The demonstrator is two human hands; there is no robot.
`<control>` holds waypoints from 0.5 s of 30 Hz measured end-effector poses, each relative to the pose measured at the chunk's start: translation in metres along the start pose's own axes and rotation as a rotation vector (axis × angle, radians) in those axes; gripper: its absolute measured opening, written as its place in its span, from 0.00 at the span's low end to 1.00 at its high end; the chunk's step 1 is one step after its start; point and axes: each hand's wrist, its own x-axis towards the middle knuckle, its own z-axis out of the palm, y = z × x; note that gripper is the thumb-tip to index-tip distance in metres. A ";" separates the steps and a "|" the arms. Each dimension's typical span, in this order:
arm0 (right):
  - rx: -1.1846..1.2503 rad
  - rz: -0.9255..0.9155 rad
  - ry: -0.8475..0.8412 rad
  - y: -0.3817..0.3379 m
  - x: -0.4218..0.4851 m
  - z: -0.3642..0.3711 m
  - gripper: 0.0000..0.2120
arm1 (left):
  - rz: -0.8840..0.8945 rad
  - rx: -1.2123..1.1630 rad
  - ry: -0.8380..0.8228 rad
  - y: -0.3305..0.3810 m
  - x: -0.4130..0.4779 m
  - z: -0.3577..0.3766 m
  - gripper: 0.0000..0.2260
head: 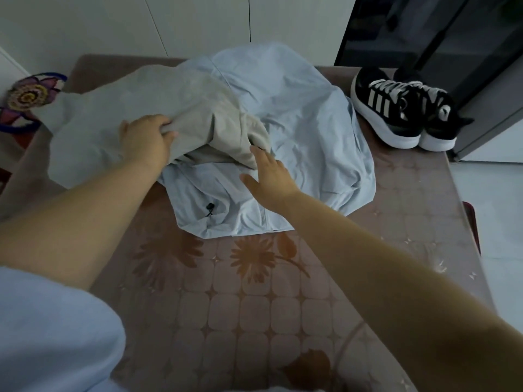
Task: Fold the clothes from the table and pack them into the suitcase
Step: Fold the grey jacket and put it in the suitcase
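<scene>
Left fingers [167, 135] gripping beige garment [127, 97] lying crosswise left-to-right, right fingers [261, 157] straight over blue garment [305, 114]

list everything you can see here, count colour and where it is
beige garment: 1, grey-beige, crumpled at table's far left, partly over the blue one
blue garment: 1, light blue, spread across table's middle
sneakers: 2, black with white stripes and soles, table's far right
table: 1, brown floral cover, under everything
flower-patterned item: 1, purple, yellow, blue, beyond table's far left edge
suitcase: none in view
left hand: 1, grips a beige garment fold
right hand: 1, fingers straight, over the blue garment
</scene>
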 end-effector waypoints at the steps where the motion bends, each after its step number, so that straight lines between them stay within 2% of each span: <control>1: -0.001 -0.002 0.000 0.002 -0.003 -0.001 0.30 | -0.005 -0.024 0.011 0.001 -0.002 0.000 0.13; 6: 0.014 0.043 -0.024 0.015 -0.020 -0.009 0.31 | -0.041 -0.142 0.056 0.004 -0.010 -0.002 0.08; 12: 0.039 0.084 -0.027 0.028 -0.043 -0.021 0.32 | -0.050 -0.408 0.266 0.037 -0.022 -0.028 0.06; 15: 0.150 0.086 0.065 0.030 -0.056 -0.031 0.36 | 0.129 -0.582 0.363 0.083 -0.028 -0.064 0.06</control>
